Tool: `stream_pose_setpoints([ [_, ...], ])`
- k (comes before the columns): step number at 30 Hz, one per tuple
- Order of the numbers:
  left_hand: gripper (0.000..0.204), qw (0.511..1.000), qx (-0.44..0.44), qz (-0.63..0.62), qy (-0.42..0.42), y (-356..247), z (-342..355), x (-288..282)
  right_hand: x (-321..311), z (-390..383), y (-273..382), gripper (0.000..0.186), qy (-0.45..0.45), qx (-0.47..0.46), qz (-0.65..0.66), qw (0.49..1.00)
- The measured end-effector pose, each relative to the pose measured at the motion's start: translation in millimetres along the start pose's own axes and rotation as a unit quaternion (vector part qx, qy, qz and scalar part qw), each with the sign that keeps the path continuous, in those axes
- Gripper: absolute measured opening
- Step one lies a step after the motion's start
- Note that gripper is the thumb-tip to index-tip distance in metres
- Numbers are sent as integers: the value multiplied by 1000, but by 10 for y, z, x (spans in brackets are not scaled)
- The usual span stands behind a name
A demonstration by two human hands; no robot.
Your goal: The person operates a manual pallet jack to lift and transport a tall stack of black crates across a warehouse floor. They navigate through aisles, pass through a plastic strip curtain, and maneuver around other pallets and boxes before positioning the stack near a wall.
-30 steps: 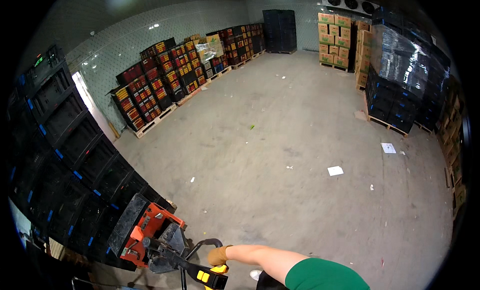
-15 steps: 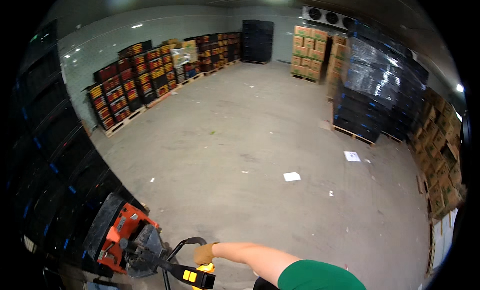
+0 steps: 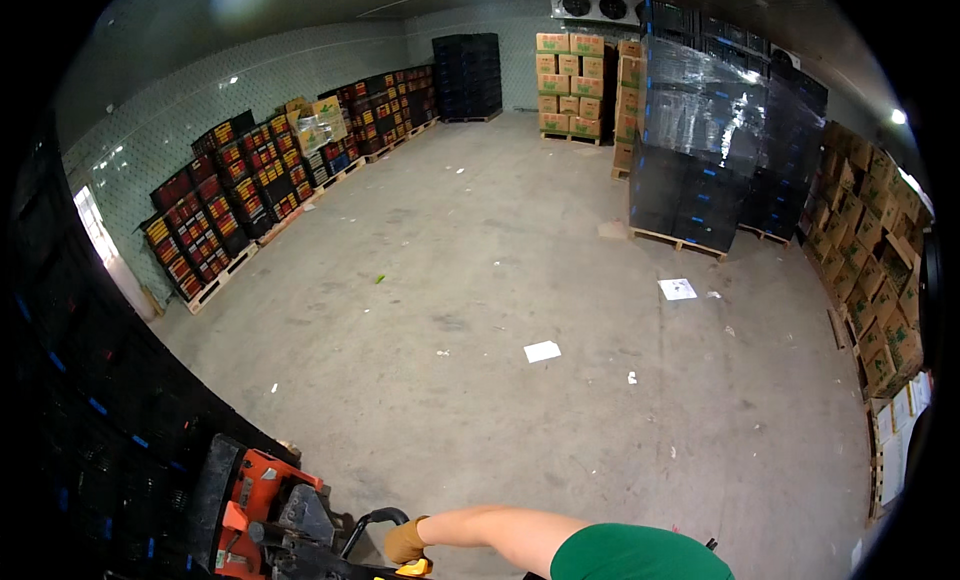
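Right arm (image 3: 500, 527) stretched leftward, the gloved right hand (image 3: 405, 542) grips the looped handle (image 3: 378, 516) of an orange pallet truck (image 3: 262, 485), its tiller (image 3: 322, 556) slanting lower right.

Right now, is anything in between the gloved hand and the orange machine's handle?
No, nothing visible: the gloved right hand is on the black handle of the orange machine. The stacked black crates stand off to the left, not between them.

From head height, the fisheye looks down and forward across the floor (image 3: 480, 420), its rim too dark to judge.
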State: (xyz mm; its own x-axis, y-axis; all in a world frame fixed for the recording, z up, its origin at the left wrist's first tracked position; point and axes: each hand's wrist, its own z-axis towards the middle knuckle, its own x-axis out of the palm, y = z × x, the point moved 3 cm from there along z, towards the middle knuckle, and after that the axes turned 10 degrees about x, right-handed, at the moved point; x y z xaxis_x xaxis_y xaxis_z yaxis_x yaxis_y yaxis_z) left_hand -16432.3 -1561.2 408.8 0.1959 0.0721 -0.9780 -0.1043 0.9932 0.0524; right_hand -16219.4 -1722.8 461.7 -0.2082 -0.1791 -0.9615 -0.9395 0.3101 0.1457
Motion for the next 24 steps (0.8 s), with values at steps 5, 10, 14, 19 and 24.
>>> stream_pose_setpoints([
  [5,30,996,23,69,-58,-699,-371,-70,273,-637,77,25,18,26,11,999],
  [10,28,999,25,41,2,-959,-924,-82,430,-1054,405,19,12,-16,1,1000],
  [14,24,986,-73,-110,101,-1054,-1371,-298,110,-1387,838,19,62,-23,4,998],
  [19,32,999,-28,-31,-5,-1027,-1377,-374,320,-1490,860,16,75,-5,-7,997],
  [24,47,986,-111,-107,-59,-1307,-1347,-620,260,-1755,882,18,120,6,-34,992],
])
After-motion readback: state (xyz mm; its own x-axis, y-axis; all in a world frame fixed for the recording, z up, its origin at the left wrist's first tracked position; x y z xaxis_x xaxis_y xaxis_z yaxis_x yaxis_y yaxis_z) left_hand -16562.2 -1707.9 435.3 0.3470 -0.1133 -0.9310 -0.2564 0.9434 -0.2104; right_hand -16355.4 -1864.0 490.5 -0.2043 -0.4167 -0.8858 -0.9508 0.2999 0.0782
